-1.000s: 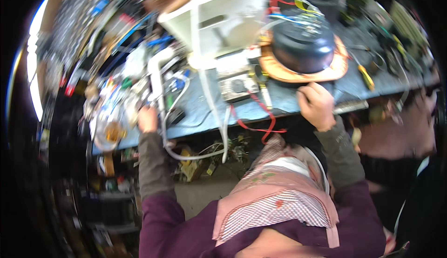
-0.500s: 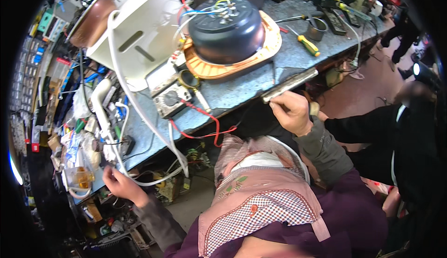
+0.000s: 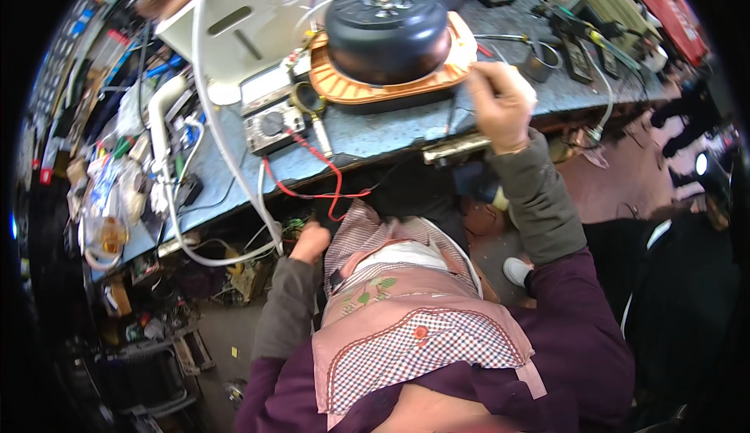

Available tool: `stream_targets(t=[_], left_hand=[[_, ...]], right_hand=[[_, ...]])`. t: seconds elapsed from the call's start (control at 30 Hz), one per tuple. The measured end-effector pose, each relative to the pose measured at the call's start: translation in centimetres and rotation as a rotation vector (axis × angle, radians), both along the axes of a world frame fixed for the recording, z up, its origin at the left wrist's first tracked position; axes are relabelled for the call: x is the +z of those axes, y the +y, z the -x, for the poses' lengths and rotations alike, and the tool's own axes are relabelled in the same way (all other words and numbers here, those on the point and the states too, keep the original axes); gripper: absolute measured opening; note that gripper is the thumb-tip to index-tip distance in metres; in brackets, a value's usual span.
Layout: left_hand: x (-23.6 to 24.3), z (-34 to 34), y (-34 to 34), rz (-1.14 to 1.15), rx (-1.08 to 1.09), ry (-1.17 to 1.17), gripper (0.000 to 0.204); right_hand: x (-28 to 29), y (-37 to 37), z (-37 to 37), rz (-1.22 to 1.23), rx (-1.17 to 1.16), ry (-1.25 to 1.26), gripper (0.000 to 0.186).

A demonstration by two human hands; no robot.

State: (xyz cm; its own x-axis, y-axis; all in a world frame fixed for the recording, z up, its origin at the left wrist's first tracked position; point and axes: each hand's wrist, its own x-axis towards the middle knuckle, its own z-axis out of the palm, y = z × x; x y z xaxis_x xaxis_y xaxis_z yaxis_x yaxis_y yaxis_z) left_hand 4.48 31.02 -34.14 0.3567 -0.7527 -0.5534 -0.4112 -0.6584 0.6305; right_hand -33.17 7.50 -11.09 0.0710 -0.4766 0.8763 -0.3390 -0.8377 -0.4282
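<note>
My right hand (image 3: 501, 106) is raised over the front edge of the bench, right of an upturned dark pot-shaped appliance part (image 3: 387, 38). Its fingers are curled together; whatever is in them, if anything, is hidden. The dark part rests in an orange ribbed rim (image 3: 328, 81), with coloured wires on top. Under my right wrist lies a worn metal bar (image 3: 461, 150) along the bench edge. My left hand (image 3: 312, 242) is low in front of the bench, beside my pink apron (image 3: 406, 300). It looks closed, and its fingertips are out of sight.
An analogue multimeter (image 3: 272, 124) with red leads and a brass-rimmed magnifying glass (image 3: 308, 98) lie left of centre. A white cable (image 3: 205, 112) loops over the bench edge. Small parts crowd the left. A metal cup (image 3: 544, 62) stands at right. A person in black (image 3: 680, 300) is beside me.
My right hand has left the metal bar's end and moved up over the bench, where the yellow screwdriver lay. My left hand has come from the far left toward my apron. The view has shifted.
</note>
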Motion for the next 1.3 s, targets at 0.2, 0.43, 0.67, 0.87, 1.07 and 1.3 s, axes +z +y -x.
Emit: stream_targets(t=[0.2,0.43,0.67,0.87,1.07,1.3], left_hand=[[-0.6,-0.7,-0.1,0.097,-0.406,-0.256,0.032],[1.1,1.6,-2.4,0.205,-0.873,-0.428,0.029],[4.9,8.2,-3.8,0.233,-0.403,-0.262,0.045],[6.9,10.2,-5.5,0.348,-0.621,-0.219,0.029],[5.5,9.8,-4.2,0.367,-0.241,0.344,0.055],[22.2,5.3,-1.6,0.423,-0.522,0.3,0.027]], right_hand=[[-5.5,-5.3,1.9,-0.571,0.146,-0.364,0.007],[-5.5,-4.6,1.7,-0.388,-0.087,0.056,0.006],[-5.2,-4.1,0.4,-0.405,-0.182,0.21,0.009],[-4.9,-4.3,0.8,-0.352,-0.257,0.364,0.01],[-4.9,-4.4,0.0,-0.3,-0.251,0.379,0.01],[-4.9,-1.6,-0.9,-0.291,-0.126,-0.182,0.003]])
